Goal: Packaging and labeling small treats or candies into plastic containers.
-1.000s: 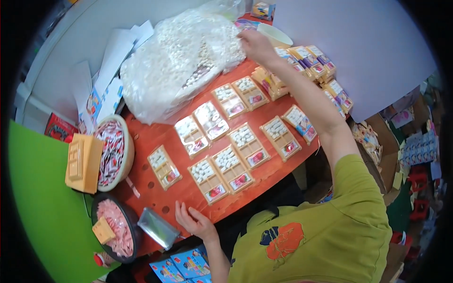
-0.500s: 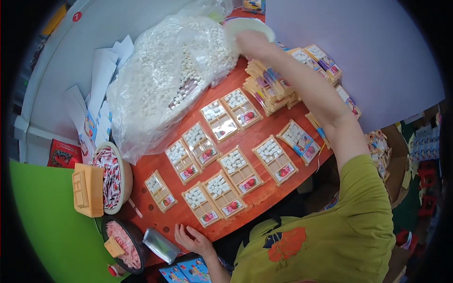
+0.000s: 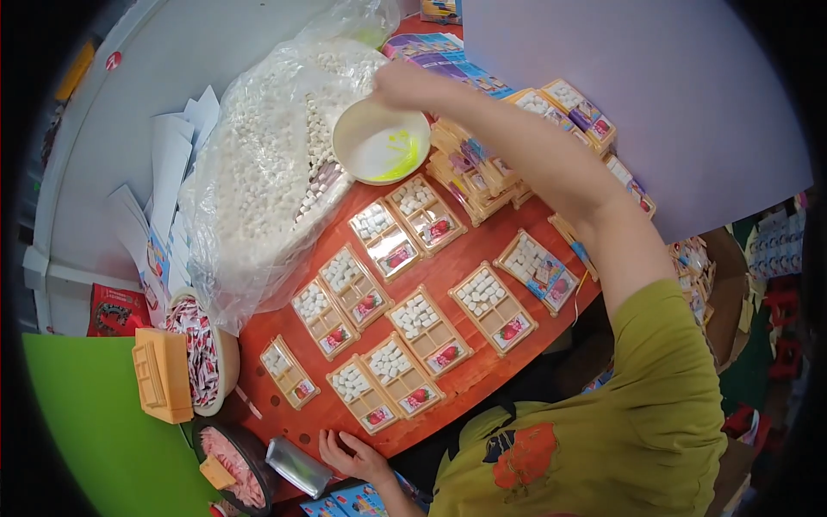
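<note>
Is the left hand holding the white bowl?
No, the right hand holds the white bowl by its rim; the left hand is beside the silvery object.

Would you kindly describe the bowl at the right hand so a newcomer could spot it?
Find the large clear bag of white pieces on the red table. At its right edge, the right hand holds a round cream bowl by the rim. A yellow-green patch inside sets it apart from the packet-filled bowl and black bowl further left.

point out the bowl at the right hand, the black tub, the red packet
Bowl [image 3: 370, 144], head view: bare inner bottom
Black tub [image 3: 251, 446], head view: upper right wall
Red packet [image 3: 119, 310], head view: middle of its front
</note>
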A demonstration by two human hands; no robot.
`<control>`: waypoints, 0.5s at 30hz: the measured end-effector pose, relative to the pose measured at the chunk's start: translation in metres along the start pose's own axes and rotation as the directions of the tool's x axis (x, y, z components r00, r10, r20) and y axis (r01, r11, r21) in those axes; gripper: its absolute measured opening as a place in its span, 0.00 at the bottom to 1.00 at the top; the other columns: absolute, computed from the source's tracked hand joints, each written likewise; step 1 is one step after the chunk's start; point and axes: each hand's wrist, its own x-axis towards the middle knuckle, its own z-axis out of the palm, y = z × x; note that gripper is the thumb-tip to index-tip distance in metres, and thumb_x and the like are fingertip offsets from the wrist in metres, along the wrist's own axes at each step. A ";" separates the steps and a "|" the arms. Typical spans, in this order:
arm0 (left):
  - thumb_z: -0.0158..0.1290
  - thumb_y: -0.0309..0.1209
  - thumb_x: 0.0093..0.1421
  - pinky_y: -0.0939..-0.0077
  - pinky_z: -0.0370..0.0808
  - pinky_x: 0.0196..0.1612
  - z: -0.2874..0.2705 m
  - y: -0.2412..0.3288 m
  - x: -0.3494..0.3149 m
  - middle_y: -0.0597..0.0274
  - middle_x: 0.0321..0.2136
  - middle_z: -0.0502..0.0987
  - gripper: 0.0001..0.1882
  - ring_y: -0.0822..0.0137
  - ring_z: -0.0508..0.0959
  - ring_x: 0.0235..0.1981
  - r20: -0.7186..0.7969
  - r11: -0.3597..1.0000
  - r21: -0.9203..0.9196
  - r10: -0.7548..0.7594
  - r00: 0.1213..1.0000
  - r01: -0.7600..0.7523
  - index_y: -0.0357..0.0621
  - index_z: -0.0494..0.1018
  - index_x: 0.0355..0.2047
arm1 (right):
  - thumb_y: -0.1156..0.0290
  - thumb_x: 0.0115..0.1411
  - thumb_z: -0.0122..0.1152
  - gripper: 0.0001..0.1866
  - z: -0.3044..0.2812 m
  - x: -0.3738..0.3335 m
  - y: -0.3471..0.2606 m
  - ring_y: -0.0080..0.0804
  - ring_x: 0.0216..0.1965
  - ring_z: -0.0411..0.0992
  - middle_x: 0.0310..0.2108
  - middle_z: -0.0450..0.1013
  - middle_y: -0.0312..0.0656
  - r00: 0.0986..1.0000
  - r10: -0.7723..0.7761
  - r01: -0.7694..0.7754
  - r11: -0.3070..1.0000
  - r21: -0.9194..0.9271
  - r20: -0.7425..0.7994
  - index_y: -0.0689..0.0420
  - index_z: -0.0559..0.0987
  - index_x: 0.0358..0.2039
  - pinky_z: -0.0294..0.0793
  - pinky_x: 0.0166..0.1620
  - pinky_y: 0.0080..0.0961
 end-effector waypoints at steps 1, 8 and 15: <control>0.52 0.24 0.65 0.55 0.69 0.56 0.001 -0.001 0.000 0.42 0.50 0.74 0.11 0.45 0.73 0.51 0.007 1.000 0.001 -0.001 1.000 0.001 0.27 0.73 0.44 | 0.58 0.57 0.60 0.19 -0.008 0.007 0.025 0.51 0.38 0.79 0.36 0.80 0.57 0.987 0.159 -0.159 0.987 -0.016 -0.002 0.64 0.84 0.37 0.77 0.41 0.44; 0.52 0.25 0.66 0.58 0.70 0.56 0.000 0.000 0.003 0.43 0.49 0.76 0.11 0.47 0.74 0.51 0.007 1.000 0.027 -0.009 1.000 0.008 0.27 0.74 0.44 | 0.29 0.48 0.64 0.46 -0.009 0.011 0.097 0.46 0.46 0.78 0.48 0.79 0.51 0.866 0.370 -0.190 0.867 -0.461 0.338 0.62 0.82 0.48 0.76 0.48 0.39; 0.52 0.24 0.65 0.56 0.70 0.56 0.001 -0.002 0.002 0.43 0.49 0.75 0.10 0.46 0.74 0.51 0.040 1.000 0.012 -0.013 0.999 0.013 0.27 0.74 0.43 | 0.34 0.46 0.71 0.45 -0.006 0.036 0.101 0.45 0.47 0.78 0.53 0.76 0.53 0.733 0.468 -0.232 0.854 -0.466 0.493 0.60 0.80 0.52 0.79 0.45 0.40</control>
